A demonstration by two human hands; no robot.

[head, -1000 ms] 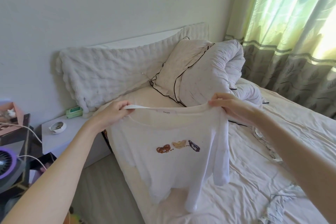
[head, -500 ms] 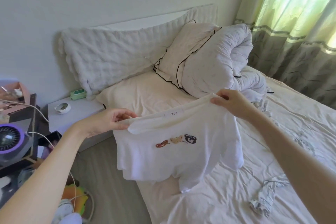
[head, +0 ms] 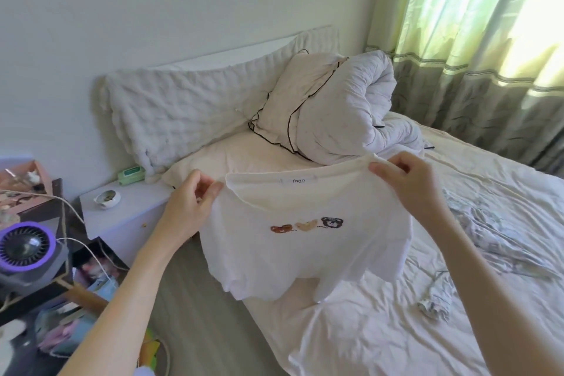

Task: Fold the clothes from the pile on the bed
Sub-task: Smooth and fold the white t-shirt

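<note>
**White tee held up over the bed edge**

Since half a second ago the shirt has been pulled flatter: the neckline that sagged between the hands now runs nearly taut, and the hem hangs straighter, just clear of the sheet.

The left hand pinches the left shoulder seam of the white T-shirt between thumb and curled fingers; the right hand grips the right shoulder the same way. The shirt hangs in the air between them, above the near-left edge of the bed. Its cloth is thin and soft, faintly see-through, with a ribbed round collar. A small neck label reads something like "fann". Across the chest sits a printed row of three little figures, the rightmost a dark bear face.

The bed sheet is cream and creased. A crumpled pale garment lies on it to the right. At the head, a rolled white duvet leans against a pillow with black piping.
</note>
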